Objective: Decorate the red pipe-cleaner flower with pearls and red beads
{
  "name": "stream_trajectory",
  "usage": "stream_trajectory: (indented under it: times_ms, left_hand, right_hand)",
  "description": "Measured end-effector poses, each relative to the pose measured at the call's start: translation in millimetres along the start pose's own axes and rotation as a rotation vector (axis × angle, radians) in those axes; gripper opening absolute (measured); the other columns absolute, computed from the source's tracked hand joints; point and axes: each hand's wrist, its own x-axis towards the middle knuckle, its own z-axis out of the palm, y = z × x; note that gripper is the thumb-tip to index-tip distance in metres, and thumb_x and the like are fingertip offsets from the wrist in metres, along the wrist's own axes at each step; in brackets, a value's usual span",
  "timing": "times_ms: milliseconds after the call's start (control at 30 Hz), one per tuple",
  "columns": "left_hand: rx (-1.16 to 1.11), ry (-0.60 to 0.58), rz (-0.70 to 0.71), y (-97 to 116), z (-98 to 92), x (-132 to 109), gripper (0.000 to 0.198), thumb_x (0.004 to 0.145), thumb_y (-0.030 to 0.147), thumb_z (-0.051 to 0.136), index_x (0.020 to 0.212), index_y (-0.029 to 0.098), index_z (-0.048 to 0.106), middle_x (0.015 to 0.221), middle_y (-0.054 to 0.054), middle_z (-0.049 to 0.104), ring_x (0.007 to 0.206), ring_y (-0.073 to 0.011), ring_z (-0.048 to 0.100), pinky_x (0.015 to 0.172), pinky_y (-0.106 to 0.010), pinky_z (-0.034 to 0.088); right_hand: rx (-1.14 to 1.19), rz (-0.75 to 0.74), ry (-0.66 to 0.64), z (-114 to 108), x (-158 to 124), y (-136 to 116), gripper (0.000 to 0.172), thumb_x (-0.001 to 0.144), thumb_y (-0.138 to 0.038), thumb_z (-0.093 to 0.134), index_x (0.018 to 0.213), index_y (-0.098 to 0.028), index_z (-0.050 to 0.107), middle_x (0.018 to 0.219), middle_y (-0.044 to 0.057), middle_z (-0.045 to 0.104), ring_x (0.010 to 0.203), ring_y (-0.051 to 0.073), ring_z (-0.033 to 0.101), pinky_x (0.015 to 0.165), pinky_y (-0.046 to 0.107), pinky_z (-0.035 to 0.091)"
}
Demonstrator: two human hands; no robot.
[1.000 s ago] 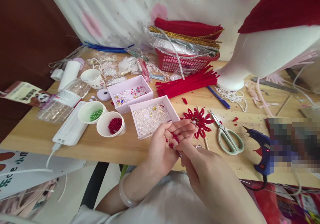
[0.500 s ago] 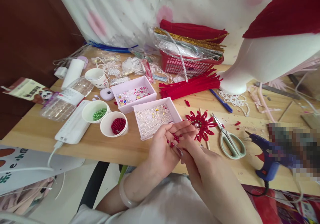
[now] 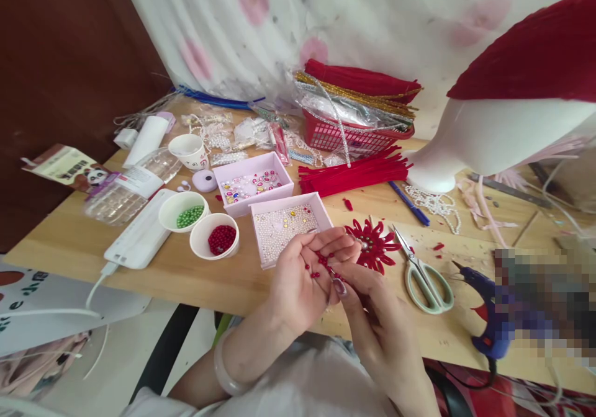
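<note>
My left hand [image 3: 298, 286] is cupped palm up, with several small red beads [image 3: 322, 259] lying in its palm and at the finger bases. Over the palm's edge, my right hand [image 3: 372, 308] has thumb and forefinger pinched together among the beads. Whatever is between those fingertips is too small to make out. Just beyond the fingers lies a red fuzzy flower [image 3: 379, 243] with pearls at its centre. A pink tray of white pearl beads [image 3: 274, 234] is close to the left fingertips. Red beads [image 3: 222, 239] also fill part of a paper cup [image 3: 198, 243] at left.
Scissors [image 3: 426, 280] and a blue glue gun [image 3: 484, 299] lie to the right. Red chenille stems [image 3: 354, 172] lie before a red basket [image 3: 358, 133]. A white mannequin head [image 3: 503, 131] stands at right. A cup of green beads [image 3: 189, 216] and a power strip [image 3: 139, 237] are at left.
The view has shifted, so the tabletop sits slightly lower in the picture. The right hand has moved slightly, its thumb still at the left palm. The beads in the palm have shifted.
</note>
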Motion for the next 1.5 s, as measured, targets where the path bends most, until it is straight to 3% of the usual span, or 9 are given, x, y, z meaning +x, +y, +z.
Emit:
stream_trajectory:
  times_ms: [233, 400, 533, 767, 1167, 1500]
  left_hand:
    - [-0.053, -0.116, 0.091, -1, -8.0, 4, 0.055, 0.102, 0.02, 0.034, 0.073, 0.006, 0.079, 0.071, -0.01, 0.079, 0.072, -0.0167, 0.078, 0.079, -0.025, 0.062]
    - [-0.06, -0.159, 0.117, 0, -9.2, 1, 0.054, 0.102, 0.021, 0.035, 0.076, 0.006, 0.08, 0.075, -0.011, 0.08, 0.075, -0.0178, 0.078, 0.083, -0.027, 0.062]
    - [-0.06, -0.138, 0.122, 0, -7.5, -2, 0.052, 0.102, 0.021, 0.037, 0.075, 0.007, 0.08, 0.074, -0.012, 0.08, 0.076, -0.018, 0.078, 0.085, -0.027, 0.062]
    - [-0.068, -0.138, 0.137, -1, -10.8, 0, 0.047, 0.1, 0.021, 0.042, 0.076, 0.008, 0.08, 0.076, -0.011, 0.08, 0.079, -0.0187, 0.078, 0.085, -0.028, 0.062]
    - [-0.035, -0.177, 0.159, -5, -14.5, -1, 0.046, 0.099, 0.022, 0.043, 0.076, 0.008, 0.081, 0.076, -0.011, 0.08, 0.078, -0.0177, 0.077, 0.088, -0.026, 0.06]
    - [-0.027, -0.123, 0.147, -8, -12.4, -3, 0.047, 0.099, 0.022, 0.042, 0.074, 0.009, 0.08, 0.073, -0.011, 0.079, 0.076, -0.0175, 0.076, 0.09, -0.029, 0.059]
  right_hand:
    - [-0.045, 0.026, 0.019, -2, -3, -2, 0.022, 0.101, -0.012, 0.048, 0.113, -0.028, 0.057, 0.089, -0.002, 0.071, 0.072, 0.01, 0.069, 0.059, 0.015, 0.055]
    - [-0.257, -0.031, -0.116, -11, 3, -14, 0.019, 0.099, -0.01, 0.045, 0.107, -0.022, 0.057, 0.075, -0.001, 0.069, 0.06, 0.014, 0.065, 0.051, 0.021, 0.05]
    - [-0.378, -0.093, -0.194, -14, 8, -24, 0.027, 0.096, -0.005, 0.042, 0.11, -0.018, 0.061, 0.073, 0.002, 0.069, 0.058, 0.017, 0.064, 0.052, 0.026, 0.049]
    - [-0.407, -0.064, -0.247, -13, 9, -31, 0.032, 0.093, -0.003, 0.041, 0.109, -0.017, 0.064, 0.065, 0.001, 0.065, 0.051, 0.016, 0.06, 0.047, 0.024, 0.044]
    - [-0.36, 0.04, -0.241, -13, 5, -28, 0.025, 0.096, -0.008, 0.041, 0.105, -0.017, 0.063, 0.067, 0.002, 0.067, 0.049, 0.016, 0.061, 0.048, 0.024, 0.046]
    - [-0.327, 0.056, -0.256, -15, 3, -29, 0.025, 0.097, -0.009, 0.041, 0.105, -0.019, 0.063, 0.071, 0.003, 0.07, 0.056, 0.017, 0.065, 0.052, 0.024, 0.049]
